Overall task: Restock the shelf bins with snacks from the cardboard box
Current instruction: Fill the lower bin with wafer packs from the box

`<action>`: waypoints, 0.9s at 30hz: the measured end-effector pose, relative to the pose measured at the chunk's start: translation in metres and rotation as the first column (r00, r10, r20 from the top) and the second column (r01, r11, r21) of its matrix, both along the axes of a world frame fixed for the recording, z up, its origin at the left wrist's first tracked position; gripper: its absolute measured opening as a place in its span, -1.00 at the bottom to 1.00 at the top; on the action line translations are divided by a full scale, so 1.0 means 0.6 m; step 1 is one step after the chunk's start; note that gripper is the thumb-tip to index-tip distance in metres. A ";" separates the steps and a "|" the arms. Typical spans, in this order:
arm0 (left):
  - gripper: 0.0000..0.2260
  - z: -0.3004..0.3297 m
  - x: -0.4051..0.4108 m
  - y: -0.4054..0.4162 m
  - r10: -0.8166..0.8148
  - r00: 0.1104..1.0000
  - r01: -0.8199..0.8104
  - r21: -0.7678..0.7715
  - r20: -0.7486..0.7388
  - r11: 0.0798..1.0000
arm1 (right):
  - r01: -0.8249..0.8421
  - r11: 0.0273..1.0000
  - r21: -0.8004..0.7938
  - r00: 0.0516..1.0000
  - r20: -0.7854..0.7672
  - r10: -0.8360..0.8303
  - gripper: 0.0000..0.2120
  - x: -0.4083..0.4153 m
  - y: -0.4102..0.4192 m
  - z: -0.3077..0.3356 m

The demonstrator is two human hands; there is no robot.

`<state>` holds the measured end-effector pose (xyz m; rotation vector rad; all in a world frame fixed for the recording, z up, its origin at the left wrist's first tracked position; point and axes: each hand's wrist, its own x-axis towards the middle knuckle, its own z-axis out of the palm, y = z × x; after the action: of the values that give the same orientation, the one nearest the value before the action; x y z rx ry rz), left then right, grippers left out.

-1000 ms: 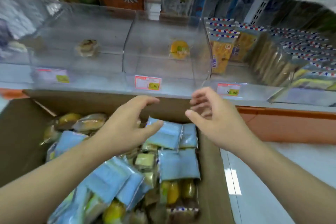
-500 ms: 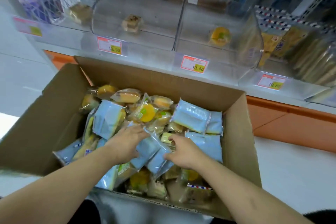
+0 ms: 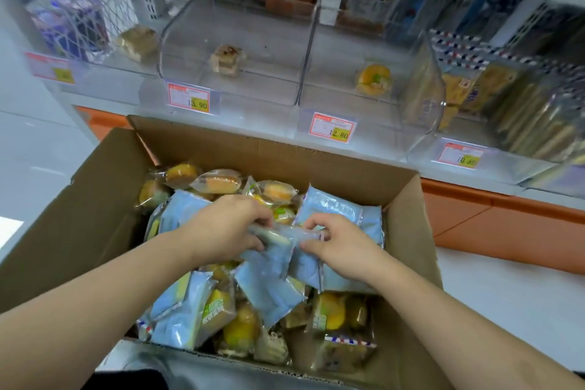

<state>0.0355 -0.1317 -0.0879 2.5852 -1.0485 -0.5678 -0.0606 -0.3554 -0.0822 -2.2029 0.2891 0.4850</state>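
Over one cardboard box (image 3: 95, 209), two hands (image 3: 226, 228) grip blue packets (image 3: 272, 266).

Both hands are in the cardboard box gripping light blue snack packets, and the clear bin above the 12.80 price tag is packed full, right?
Not quite. The head view shows the clear bin above the 12.80 tag holding a single yellow cake. Left hand and right hand do grip blue packets in the cardboard box.

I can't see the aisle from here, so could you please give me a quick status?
Left hand and right hand both grip blue packets over the cardboard box. Clear bins nearly bare. Nothing in the way.
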 end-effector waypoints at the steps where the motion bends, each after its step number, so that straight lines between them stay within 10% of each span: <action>1: -0.76 0.025 -0.006 -0.009 -0.008 0.999 0.010 -0.056 0.032 0.998 | 0.005 1.000 0.021 0.999 0.036 -0.006 -0.94 -0.001 -0.008 0.026; 11: -0.51 0.145 -0.075 -0.022 0.199 0.967 -0.236 -0.260 -0.159 0.936 | 0.125 0.873 0.471 0.985 0.049 -0.168 -0.58 -0.045 -0.031 0.148; 20: -0.51 0.164 -0.074 -0.046 0.380 0.923 -0.377 -0.357 -0.064 0.855 | -0.004 0.993 0.118 0.930 0.365 -0.040 -0.58 -0.028 -0.048 0.162; 24: -0.46 0.183 -0.059 -0.048 0.591 0.744 -0.668 -0.344 -0.312 0.660 | 0.132 0.986 -0.100 0.753 0.657 -0.034 -0.60 -0.033 -0.058 0.178; 27: -0.21 0.191 -0.055 -0.063 0.315 0.261 -0.848 -0.061 -0.913 0.526 | 0.114 0.923 -0.368 0.525 0.811 0.259 -0.52 -0.036 -0.039 0.167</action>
<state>0.0027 -0.1695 0.0267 1.5544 0.2186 -0.9230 -0.0824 -0.3790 0.0177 -2.5447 -0.2901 -0.7294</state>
